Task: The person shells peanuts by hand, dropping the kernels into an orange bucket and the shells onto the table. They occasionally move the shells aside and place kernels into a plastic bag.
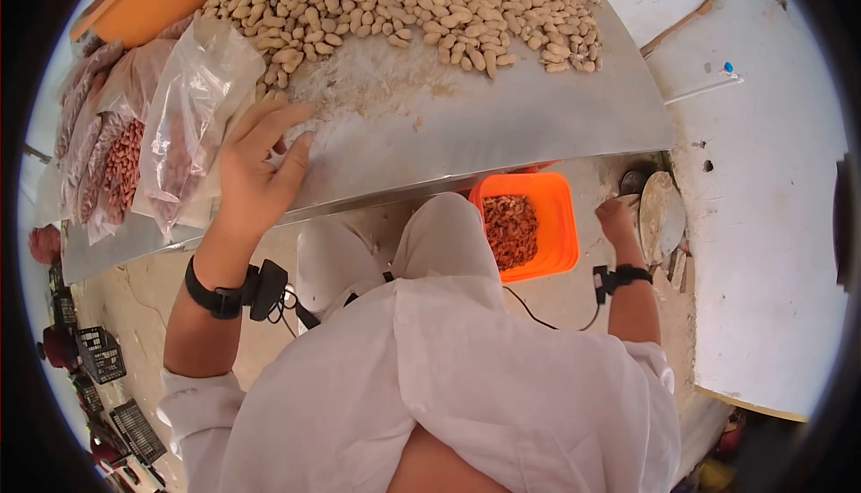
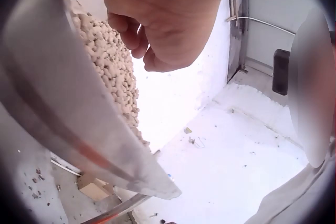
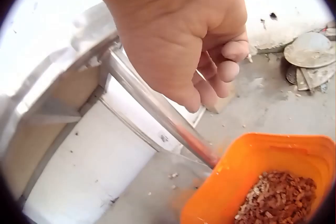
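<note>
I'm watching the left hand (image 1: pixel 256 165) lie on the steel tray (image 1: pixel 502 125), fingers loosely spread and gripping nothing, fingertips right at the near edge of the heap of unshelled peanuts (image 1: pixel 404 0) piled on the tray's far side. The right hand (image 1: pixel 617 222) hangs below the tray's front edge, fingers curled in, nothing showing inside. An orange tub (image 1: pixel 565 215) of red kernels (image 1: pixel 509 228) sits under that edge. Clear bags (image 1: pixel 184 125) lean on the tray's left end.

A nut-shelling workshop – peanuts (image 1: pixel 404 0) heaped on a metal chute (image 1: pixel 502 125), bagged kernels (image 1: pixel 126 165)
</note>
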The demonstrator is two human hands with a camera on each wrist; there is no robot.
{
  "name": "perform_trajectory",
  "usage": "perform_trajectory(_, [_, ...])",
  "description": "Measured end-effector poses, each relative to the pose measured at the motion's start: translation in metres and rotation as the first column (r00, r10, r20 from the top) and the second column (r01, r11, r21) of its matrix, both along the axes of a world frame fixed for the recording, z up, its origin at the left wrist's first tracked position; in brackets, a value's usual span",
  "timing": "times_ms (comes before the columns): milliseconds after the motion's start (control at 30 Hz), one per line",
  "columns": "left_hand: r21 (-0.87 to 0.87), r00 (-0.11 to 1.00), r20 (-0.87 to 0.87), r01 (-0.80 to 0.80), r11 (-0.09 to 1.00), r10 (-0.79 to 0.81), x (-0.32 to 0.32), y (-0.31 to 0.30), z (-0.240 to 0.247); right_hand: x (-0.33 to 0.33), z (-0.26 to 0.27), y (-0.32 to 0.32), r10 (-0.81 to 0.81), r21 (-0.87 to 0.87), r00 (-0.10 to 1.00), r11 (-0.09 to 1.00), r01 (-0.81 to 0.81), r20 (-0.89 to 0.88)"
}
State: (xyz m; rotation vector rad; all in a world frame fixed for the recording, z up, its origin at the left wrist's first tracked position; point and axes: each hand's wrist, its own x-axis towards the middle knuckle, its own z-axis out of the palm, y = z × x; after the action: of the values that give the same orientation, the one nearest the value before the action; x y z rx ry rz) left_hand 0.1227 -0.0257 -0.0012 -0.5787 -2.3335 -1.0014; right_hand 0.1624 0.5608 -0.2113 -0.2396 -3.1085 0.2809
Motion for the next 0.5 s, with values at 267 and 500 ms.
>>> perform_trajectory(267, [-0.29, 0.843, 0.323, 0.521, 0.803, -0.431, -0.025, 0.057, 0.02, -0.023, 0.233, -0.14, 0.204, -0.502, 0.922, 0.789, -0.354, -0.33])
perform_trajectory(500, [-0.46, 0.941, 0.239, 0.327, 0.825, -0.24, -0.042, 0.077, 0.008, -0.137, 0.26, -0.236, 0.626, 0.015, 0.762, 0.774, -0.633, -0.163])
